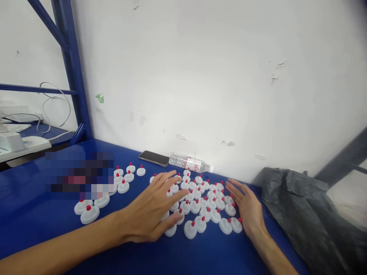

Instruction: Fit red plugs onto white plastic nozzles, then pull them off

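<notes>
Several round white caps with red tips [195, 206] stand clustered on the blue tabletop [137, 254]. My left hand [156, 206] is over the left side of the cluster, fingers spread and pointing right, hiding some caps beneath it. At the cluster's right edge, my right hand [249, 208] is upright on its side with fingers stretched out, close beside the outermost caps. Neither hand grips a cap. A smaller group of the same white caps [123, 186] stands farther left, beyond my left forearm.
A phone [154, 158] and a clear water bottle [190, 162] lie along the wall. At the right is a black plastic bag [298, 210]. A blue metal frame [73, 68] rises at the left, near white equipment with cables [25, 145]. A pixelated patch covers part of the table.
</notes>
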The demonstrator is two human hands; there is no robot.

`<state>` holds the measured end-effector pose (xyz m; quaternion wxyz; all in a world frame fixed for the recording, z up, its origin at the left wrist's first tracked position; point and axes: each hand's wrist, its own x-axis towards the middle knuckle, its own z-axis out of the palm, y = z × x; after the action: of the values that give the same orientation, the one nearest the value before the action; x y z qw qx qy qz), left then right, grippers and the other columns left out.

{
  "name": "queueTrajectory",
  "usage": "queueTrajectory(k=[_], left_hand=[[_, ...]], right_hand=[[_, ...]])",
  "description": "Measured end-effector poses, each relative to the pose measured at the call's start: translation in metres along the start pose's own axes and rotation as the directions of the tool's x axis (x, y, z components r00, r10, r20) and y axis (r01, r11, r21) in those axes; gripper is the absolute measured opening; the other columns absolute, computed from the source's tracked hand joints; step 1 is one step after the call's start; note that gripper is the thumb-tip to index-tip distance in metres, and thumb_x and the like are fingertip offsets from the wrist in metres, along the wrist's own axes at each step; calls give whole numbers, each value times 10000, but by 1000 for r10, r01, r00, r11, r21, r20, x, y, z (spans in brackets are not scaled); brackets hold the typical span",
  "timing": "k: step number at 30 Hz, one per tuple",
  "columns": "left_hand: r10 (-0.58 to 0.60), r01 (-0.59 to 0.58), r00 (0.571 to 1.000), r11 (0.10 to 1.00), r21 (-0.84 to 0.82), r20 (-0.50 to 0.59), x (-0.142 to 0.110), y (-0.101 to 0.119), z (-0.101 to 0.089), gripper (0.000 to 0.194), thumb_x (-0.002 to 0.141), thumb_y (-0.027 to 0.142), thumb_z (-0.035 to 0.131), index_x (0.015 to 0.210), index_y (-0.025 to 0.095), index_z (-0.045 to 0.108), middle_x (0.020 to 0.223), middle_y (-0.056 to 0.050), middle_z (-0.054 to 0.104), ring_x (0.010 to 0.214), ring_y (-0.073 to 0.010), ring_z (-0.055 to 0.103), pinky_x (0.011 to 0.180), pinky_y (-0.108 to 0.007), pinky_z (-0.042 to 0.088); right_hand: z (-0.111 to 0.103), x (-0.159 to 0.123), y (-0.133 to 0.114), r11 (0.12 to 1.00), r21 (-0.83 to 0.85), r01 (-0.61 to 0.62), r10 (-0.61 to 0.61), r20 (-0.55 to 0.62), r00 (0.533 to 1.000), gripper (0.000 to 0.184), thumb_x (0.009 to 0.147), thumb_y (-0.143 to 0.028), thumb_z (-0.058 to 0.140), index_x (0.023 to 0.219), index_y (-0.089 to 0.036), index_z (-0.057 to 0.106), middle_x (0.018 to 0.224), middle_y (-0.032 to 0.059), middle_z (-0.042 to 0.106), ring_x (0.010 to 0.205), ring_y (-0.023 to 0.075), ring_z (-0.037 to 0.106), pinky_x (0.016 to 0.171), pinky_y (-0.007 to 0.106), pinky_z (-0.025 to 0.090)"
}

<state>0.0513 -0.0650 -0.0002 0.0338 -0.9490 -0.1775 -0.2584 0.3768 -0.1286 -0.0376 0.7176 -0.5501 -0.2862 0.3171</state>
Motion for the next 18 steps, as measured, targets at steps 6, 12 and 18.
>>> queueTrajectory(k=[6, 12, 18], left_hand=[[-337, 326, 933, 940, -106, -122, 14, -73, -48, 412, 965, 489, 417, 1150, 253, 700, 1312, -86, 626, 1382, -340, 386, 1184, -541, 232], [-613, 579, 789, 762, -291, -36, -6, -156, -69, 577, 970, 598, 337, 898, 224, 771, 961, -73, 772, 961, -318, 655, 959, -428, 428], [-655, 582, 749, 576, -574, 102, -17, -178, -30, 596, 958, 626, 418, 890, 144, 761, 863, -65, 788, 912, -260, 699, 917, -405, 496]], right_hand=[[-2, 4, 3, 1000, 13, -5, 5, -13, 1000, 388, 851, -521, 524, 1018, -239, 732, 1091, 69, 772, 1223, 288, 623, 1174, 456, 311], [-1, 4, 3, 1000, 15, -9, 9, -6, 1000, 400, 862, -526, 515, 1032, -229, 721, 1087, 81, 771, 1210, 295, 631, 1163, 462, 321], [-1, 3, 2, 1000, -8, -16, 16, 19, 1000, 422, 846, -578, 531, 1029, -247, 721, 1086, 87, 772, 1235, 308, 612, 1151, 477, 331]])
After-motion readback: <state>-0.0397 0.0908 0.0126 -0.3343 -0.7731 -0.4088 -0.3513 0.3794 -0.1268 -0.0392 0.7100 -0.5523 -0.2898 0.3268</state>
